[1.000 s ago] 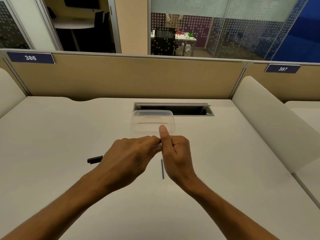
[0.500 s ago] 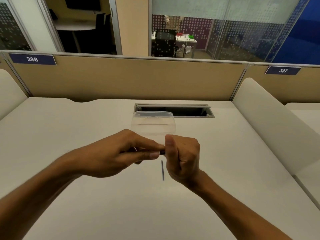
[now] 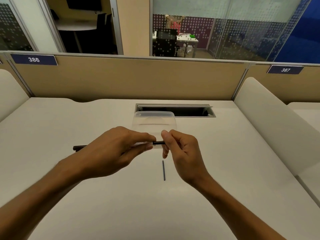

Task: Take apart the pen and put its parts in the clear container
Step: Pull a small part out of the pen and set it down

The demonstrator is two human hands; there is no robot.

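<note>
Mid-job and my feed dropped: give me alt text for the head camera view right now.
Above a white desk, the left hand and right hand hold a dark pen between them by its ends. A thin refill lies on the desk below, a clear container stands behind.

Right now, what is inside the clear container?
The clear container shows no pen parts through its walls; its near edge is hidden by the hands. The thin refill lies on the desk.

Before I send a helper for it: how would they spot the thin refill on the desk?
On the white desk, look nearer than the clear plastic container. The thin dark refill rod lies bare between the wrists, unlike the black pen piece far left.
</note>
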